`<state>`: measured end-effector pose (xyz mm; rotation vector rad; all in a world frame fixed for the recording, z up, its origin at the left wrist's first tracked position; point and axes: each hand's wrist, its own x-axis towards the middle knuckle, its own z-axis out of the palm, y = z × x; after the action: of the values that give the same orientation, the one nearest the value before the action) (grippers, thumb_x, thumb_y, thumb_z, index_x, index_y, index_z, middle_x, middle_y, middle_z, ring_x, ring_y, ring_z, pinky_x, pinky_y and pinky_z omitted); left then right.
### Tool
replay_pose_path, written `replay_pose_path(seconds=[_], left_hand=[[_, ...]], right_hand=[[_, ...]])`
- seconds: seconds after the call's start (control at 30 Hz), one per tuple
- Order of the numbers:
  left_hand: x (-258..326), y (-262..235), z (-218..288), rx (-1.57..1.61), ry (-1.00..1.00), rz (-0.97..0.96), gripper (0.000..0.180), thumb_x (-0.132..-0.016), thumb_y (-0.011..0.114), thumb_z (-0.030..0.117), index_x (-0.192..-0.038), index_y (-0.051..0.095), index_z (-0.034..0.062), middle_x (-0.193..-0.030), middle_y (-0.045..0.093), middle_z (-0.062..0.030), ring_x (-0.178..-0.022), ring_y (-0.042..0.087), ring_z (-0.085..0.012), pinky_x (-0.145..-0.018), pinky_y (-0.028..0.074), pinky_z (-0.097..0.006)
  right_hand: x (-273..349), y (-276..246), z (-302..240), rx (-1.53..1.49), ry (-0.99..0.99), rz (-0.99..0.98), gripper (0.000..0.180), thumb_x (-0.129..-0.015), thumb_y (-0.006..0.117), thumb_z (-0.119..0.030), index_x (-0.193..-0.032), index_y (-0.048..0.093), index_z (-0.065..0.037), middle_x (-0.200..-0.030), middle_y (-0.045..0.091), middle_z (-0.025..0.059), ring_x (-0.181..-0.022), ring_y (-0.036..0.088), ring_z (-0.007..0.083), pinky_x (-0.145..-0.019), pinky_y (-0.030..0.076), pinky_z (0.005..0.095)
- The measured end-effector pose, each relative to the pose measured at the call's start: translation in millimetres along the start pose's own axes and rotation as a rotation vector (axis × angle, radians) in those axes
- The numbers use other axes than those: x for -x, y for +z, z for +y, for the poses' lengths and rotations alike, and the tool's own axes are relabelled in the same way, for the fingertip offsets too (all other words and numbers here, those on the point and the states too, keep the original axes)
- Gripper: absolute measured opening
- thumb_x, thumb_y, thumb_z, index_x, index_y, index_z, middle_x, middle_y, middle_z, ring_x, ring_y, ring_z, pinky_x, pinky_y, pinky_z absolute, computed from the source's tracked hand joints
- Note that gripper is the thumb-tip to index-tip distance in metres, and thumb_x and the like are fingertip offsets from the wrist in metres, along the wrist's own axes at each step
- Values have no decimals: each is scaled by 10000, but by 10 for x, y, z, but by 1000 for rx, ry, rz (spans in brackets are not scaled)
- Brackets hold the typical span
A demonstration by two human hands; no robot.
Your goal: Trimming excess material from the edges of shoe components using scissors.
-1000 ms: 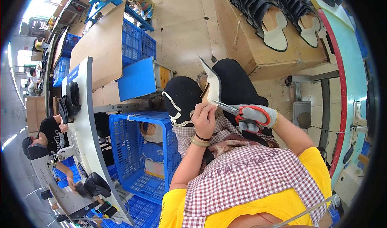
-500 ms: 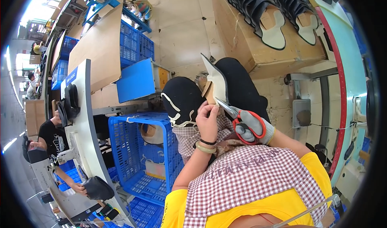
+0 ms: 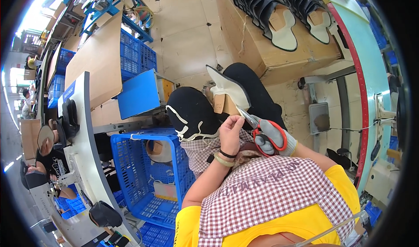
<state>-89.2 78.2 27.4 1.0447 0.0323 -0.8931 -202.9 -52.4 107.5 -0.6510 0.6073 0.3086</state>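
Shoe upper [image 3: 228, 91] sitting centre frame on lap. Left hand [image 3: 231, 133] pinching its edge; gloved right hand [image 3: 279, 140] gripping scissors [image 3: 257, 127], trimming. Upper seeming light, floppy; holding near cut line best.

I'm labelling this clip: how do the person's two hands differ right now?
The left hand is bare and pinches the shoe upper; the right hand wears a grey glove and grips red-handled scissors. The left wrist carries bands; none shows on the right. Both work over the lap at the same shoe upper.
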Motion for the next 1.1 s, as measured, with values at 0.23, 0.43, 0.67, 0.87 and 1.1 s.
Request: replay_pose_path(seconds=[0.23,0.43,0.67,0.87,1.1], left_hand=[[32,-45,18,-5,-43,-103,54,-893,612,50,-921,619,5,-892,559,31,-801,525,-50,-740,419,-188],[67,-101,96,-241,44,-223,45,-879,613,38,-862,615,-3,-929,456,10,-824,514,-62,-748,413,-195],[92,-250,84,-495,138,-384,79,-791,670,44,-813,605,3,-906,442,-18,-841,482,-108,-747,406,-246],[277,-435,155,-748,243,-499,87,-748,677,31,-798,607,22,-918,474,-93,-889,510,-256,-809,414,-309],[477,-493,343,-804,92,-570,96,-749,672,17,-805,594,22,-1123,529,-178,-1104,510,-325,-932,390,-329]], right_hand=[[-99,72,115,-29,-82,99,628,-936,498,-482,-1454,271,-210,-729,534,-14,-471,413,37,-401,341,162],[-214,123,81,-21,-121,128,596,-953,472,-463,-1455,270,-215,-715,515,-23,-467,399,29,-401,336,156],[-229,70,-28,136,-131,206,586,-966,458,-435,-1456,272,-172,-698,504,-21,-450,385,34,-382,319,166],[-41,-52,-11,136,89,251,550,-979,427,-419,-1458,268,-199,-667,497,-18,-434,385,45,-368,308,174],[118,20,3,157,71,193,607,-970,452,-429,-1469,239,-159,-698,506,-17,-464,385,39,-398,321,173]])
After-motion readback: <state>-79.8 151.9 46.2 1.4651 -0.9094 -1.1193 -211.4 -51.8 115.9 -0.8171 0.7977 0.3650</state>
